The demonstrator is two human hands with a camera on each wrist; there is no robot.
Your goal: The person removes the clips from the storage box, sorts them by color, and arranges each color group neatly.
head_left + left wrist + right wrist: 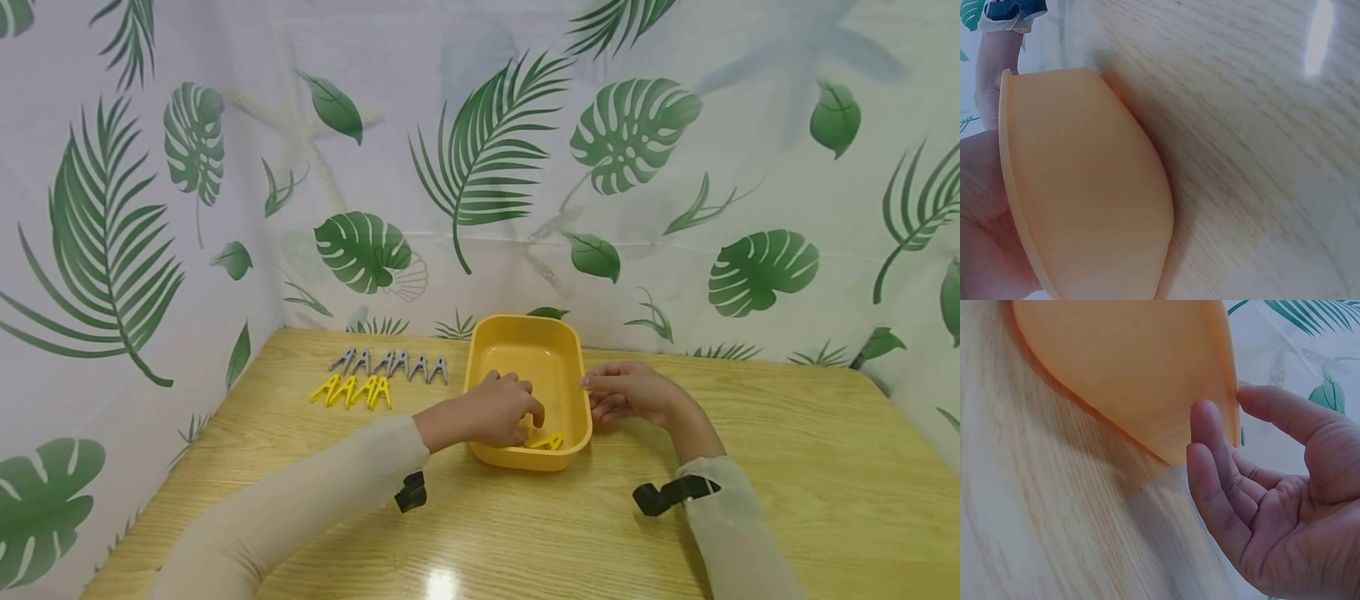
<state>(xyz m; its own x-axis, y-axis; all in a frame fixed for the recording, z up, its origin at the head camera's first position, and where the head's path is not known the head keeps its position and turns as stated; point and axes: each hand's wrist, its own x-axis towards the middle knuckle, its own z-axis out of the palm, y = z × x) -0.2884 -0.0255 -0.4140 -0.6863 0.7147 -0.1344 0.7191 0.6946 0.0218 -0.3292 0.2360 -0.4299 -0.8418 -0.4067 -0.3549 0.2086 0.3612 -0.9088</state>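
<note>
A yellow plastic bin [528, 458] stands on the table. My left hand [498, 410] reaches over its front left rim, fingers bent down inside. Close to those fingers, a yellow clothespin [553, 442] is inside the bin by the front wall; whether they touch it, I cannot tell. The left wrist view has the bin's outer wall [1085, 181] hiding the fingertips. At the bin's right side, my right hand [630, 393] holds the rim lightly. In the right wrist view its thumb [1279, 411] meets the rim, with the other fingers bent beside the outer wall.
Left of the bin lie a row of grey clothespins [386, 362] and, nearer, a row of yellow clothespins [351, 390]. The wooden table [540, 533] ends at a leaf-patterned backdrop [517, 250] close behind the bin. Black wrist cameras [411, 492] sit on both sleeves.
</note>
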